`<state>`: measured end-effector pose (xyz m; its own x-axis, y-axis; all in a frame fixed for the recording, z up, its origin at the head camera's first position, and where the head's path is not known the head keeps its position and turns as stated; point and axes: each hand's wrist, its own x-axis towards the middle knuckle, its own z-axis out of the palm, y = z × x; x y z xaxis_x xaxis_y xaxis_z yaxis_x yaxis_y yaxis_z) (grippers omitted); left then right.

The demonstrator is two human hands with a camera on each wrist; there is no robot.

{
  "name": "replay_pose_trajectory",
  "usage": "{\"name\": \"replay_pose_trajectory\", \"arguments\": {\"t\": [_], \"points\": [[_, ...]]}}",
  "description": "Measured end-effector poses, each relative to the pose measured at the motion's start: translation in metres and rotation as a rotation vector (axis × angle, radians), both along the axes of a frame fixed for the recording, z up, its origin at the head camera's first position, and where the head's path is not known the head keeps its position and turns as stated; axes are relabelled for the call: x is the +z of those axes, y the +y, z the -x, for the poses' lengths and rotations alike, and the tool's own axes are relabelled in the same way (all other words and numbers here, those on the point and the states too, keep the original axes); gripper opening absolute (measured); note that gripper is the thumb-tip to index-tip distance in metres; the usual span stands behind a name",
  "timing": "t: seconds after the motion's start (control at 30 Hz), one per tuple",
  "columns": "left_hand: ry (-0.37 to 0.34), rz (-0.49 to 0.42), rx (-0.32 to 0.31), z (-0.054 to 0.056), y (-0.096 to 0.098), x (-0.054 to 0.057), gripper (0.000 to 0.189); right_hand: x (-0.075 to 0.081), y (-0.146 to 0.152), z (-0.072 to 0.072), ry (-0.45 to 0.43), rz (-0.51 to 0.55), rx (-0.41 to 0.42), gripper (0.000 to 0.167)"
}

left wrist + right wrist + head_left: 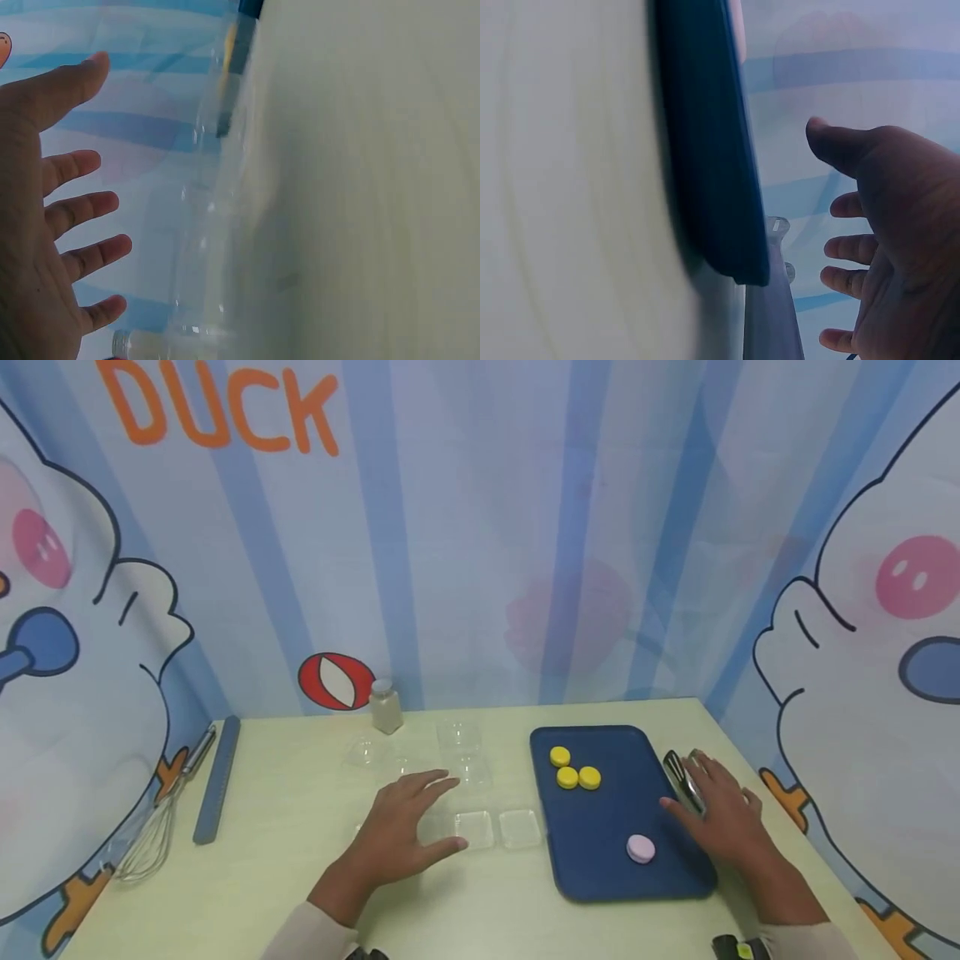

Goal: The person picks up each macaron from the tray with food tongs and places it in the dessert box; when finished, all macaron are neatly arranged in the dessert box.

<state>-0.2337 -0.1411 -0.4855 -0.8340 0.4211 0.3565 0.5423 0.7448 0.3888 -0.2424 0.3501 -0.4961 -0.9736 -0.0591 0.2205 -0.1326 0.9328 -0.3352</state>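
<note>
My left hand [405,828] hovers over clear plastic containers [474,829], its fingers spread with nothing in them. In the left wrist view the containers [202,247] stand beyond the fingers. My right hand [722,814] is over metal tongs [681,777] beside the blue tray [607,877]. The right wrist view shows the fingers apart from the tongs' metal [772,322], not curled round it. On the tray lie three yellow macarons [567,777] at the back left and one pale pink macaron [641,849] near the front right.
A small capped jar [386,706] stands at the back of the table, behind more clear plastic pieces [459,739]. At the left lie a grey-blue bar [217,781] and a wire whisk [150,839]. A printed curtain [465,527] hangs behind the table.
</note>
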Motion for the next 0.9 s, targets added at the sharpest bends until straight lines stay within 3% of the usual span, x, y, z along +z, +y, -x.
{"name": "replay_pose_trajectory", "arguments": {"t": [0.27, 0.63, 0.9], "points": [[-0.060, -0.023, -0.052, 0.002, 0.025, 0.002, 0.074, -0.006, 0.004, -0.002, 0.003, 0.012, -0.042, 0.084], [-0.155, 0.009, -0.089, 0.008, 0.043, -0.008, 0.070, -0.009, 0.013, -0.003, -0.047, 0.004, -0.064, 0.075], [-0.145, 0.027, -0.115, 0.010, 0.048, -0.009, 0.069, -0.011, 0.020, -0.001, -0.107, 0.022, -0.127, 0.074]]}}
